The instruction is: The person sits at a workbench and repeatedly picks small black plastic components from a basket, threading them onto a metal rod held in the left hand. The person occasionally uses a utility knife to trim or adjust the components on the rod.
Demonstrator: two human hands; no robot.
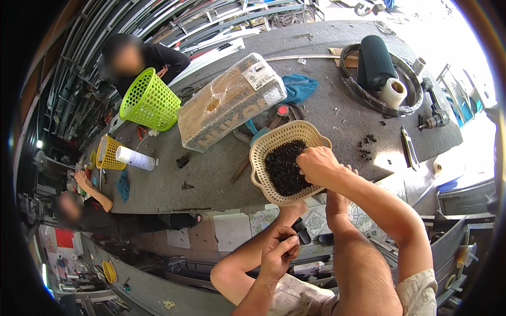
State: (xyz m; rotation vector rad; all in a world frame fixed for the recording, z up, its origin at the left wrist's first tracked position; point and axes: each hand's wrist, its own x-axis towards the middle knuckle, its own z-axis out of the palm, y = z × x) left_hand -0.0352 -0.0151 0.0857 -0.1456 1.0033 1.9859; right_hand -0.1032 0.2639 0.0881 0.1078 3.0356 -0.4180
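A cream plastic basket (259,167) stands at the near edge of the workbench, holding a heap of small black parts (286,167). My right hand (319,166) reaches over its right rim. Its fingers are bent together at the edge of the heap, and their tips are hidden. Above my lap, my left hand (279,254) is closed with the fingers curled in and dark smudges on them. Whatever it holds, if anything, is too hidden to name. Several loose black pieces (366,146) lie on the bench right of the basket.
Behind the basket lie a long wrapped carton (232,102) and a blue cloth (299,88). A green basket (150,102), a yellow basket (109,152) and a white can (135,157) stand left. Rightward are a black ring (416,102), a drill (435,120) and a cutter (409,148). Two people are at left.
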